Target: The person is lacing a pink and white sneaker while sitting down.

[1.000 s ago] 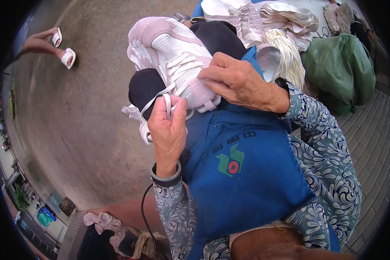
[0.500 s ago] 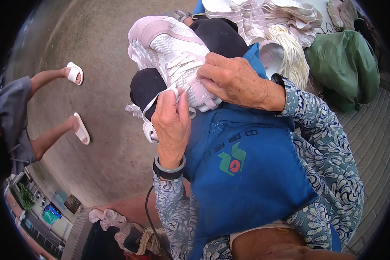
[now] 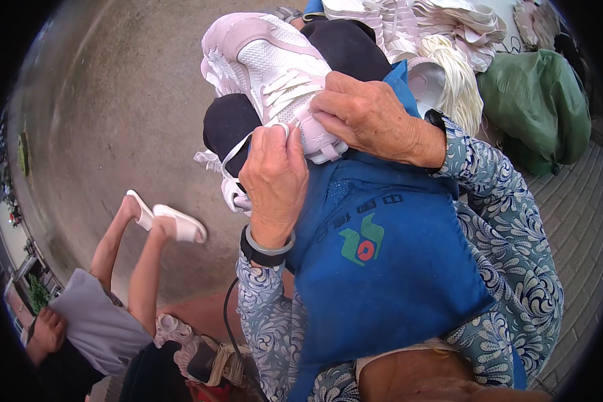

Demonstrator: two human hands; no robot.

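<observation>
A pale pink and white sneaker (image 3: 264, 53) lies across my lap, its toe pointing away to the upper left. White lace (image 3: 291, 87) crosses its front. Closed fingers of my left hand (image 3: 275, 177) pinch a loose length of shoelace near the ankle end; a loop hangs down on their left. My right hand (image 3: 372, 120) is curled over the sneaker's right side near its collar, thumb and fingers pressed together there. Whether it also holds lace is hidden. Part of another pink and white shoe (image 3: 234, 195) shows left of my left wrist.
A blue apron (image 3: 395, 268) covers my lap. At the upper right are stacked pink-white shoe parts (image 3: 455, 27), a bundle of cream laces (image 3: 455, 84) and a green bag (image 3: 536, 107). A person in white slides (image 3: 181, 224) is at lower left, beside more shoes (image 3: 174, 328).
My left hand has shifted slightly right, closer to my right hand and the shoe's collar. The person in white slides has moved from the left edge toward the lower left.
</observation>
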